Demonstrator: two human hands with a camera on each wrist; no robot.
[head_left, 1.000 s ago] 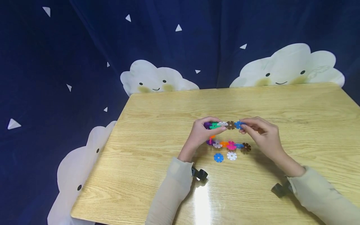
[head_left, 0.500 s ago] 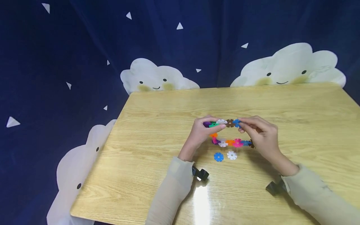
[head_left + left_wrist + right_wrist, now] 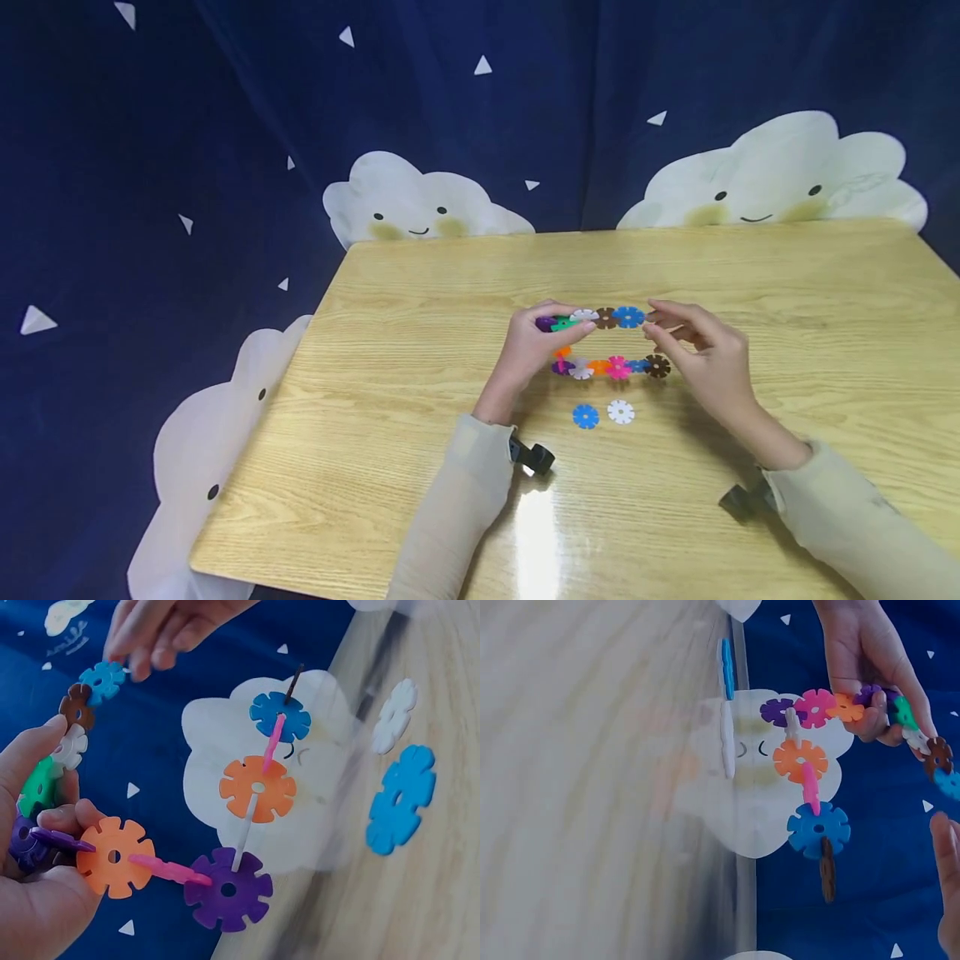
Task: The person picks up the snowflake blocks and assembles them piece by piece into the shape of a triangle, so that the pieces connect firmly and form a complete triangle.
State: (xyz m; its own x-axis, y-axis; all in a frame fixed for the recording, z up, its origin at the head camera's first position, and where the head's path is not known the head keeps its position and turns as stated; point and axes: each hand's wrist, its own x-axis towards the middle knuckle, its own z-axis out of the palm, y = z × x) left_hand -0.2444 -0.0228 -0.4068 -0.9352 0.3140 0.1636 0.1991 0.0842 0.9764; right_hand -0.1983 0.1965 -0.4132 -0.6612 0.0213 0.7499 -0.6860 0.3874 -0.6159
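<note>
My left hand [image 3: 534,342] grips a chain of notched plastic snowflake discs, pinching it around the green disc [image 3: 37,786] and the white disc [image 3: 71,748]. Beyond its fingertips the chain runs through a brown disc [image 3: 606,317] to a blue end disc [image 3: 628,317]. My right hand [image 3: 705,354] is just beside that blue disc; in the right wrist view a small gap separates fingertip and disc. The chain's other arm hangs nearer me, with purple [image 3: 229,889], orange [image 3: 258,789] and pink [image 3: 618,367] discs, ending in a brown one [image 3: 657,366].
Two loose discs, one blue [image 3: 586,417] and one white [image 3: 621,412], lie on the wooden table [image 3: 360,433] below the chain. A dark blue curtain [image 3: 420,92] with clouds stands behind the table.
My right fingers have come off the blue end disc, which they pinched earlier. The chain and my left hand have shifted slightly away from me and leftward.
</note>
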